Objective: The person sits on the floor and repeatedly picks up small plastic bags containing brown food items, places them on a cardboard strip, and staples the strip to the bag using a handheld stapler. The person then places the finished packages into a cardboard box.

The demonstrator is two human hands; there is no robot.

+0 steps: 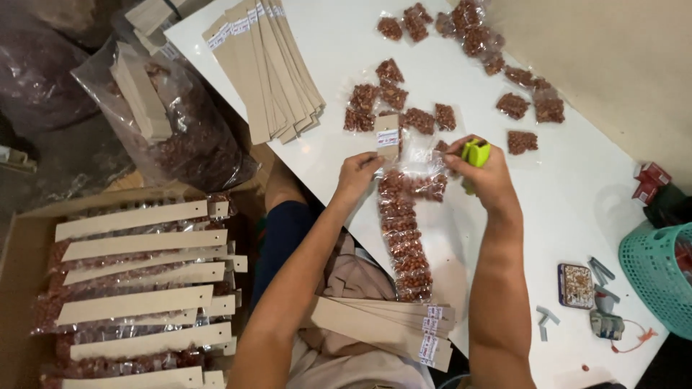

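Two hands working over table [346, 43]: L hand [358, 173] is pinching card strip [387, 135] w/ peanut packs [405, 238]; R hand [484, 173] is gripping green stapler [475, 153].

Glossy clear plastic packets [406, 238] of nuts hang from a matt brown card strip [387, 135]; a smooth lime-green plastic stapler [475, 153] sits beside on the glossy white tabletop [346, 57].

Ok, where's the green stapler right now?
In the head view the green stapler is in the right hand, right of centre on the white table, beside the cardboard strip that the left hand holds.
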